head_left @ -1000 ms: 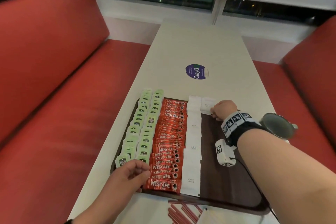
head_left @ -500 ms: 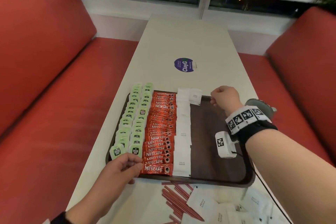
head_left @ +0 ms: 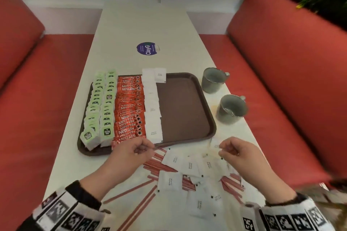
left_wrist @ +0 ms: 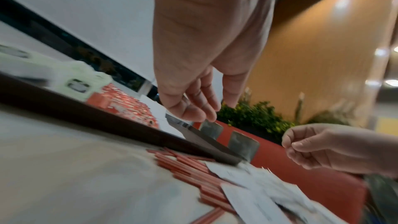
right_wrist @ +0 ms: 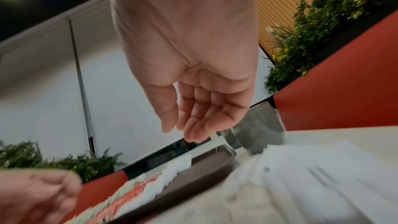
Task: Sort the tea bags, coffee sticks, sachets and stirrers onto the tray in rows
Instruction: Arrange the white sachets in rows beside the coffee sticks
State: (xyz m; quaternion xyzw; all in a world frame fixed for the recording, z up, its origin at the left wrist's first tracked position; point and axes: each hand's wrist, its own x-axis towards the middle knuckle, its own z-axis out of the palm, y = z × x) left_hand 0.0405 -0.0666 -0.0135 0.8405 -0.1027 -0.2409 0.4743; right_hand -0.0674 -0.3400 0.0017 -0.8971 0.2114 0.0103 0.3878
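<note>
The brown tray (head_left: 184, 110) holds two rows of green tea bags (head_left: 101, 107), a row of red coffee sticks (head_left: 129, 110) and a row of white sachets (head_left: 153, 110); its right half is bare. Loose white sachets (head_left: 189, 167) and red stirrers (head_left: 159, 165) lie on the table in front of the tray. My left hand (head_left: 144, 149) hovers at the tray's near edge, fingers loosely curled, holding nothing (left_wrist: 206, 113). My right hand (head_left: 224, 151) hovers over the loose sachets, fingers relaxed and empty (right_wrist: 183, 129).
Two grey mugs (head_left: 213, 80) (head_left: 231, 108) stand on the table right of the tray. A round purple sticker (head_left: 147, 48) marks the far tabletop. Red benches flank the table on both sides. More stirrers (head_left: 232, 184) lie under the sachets at the right.
My right hand has pulled back from the tray's far edge to the loose sachets in front. My left hand has shifted right from the tea bag corner. The view has tilted down.
</note>
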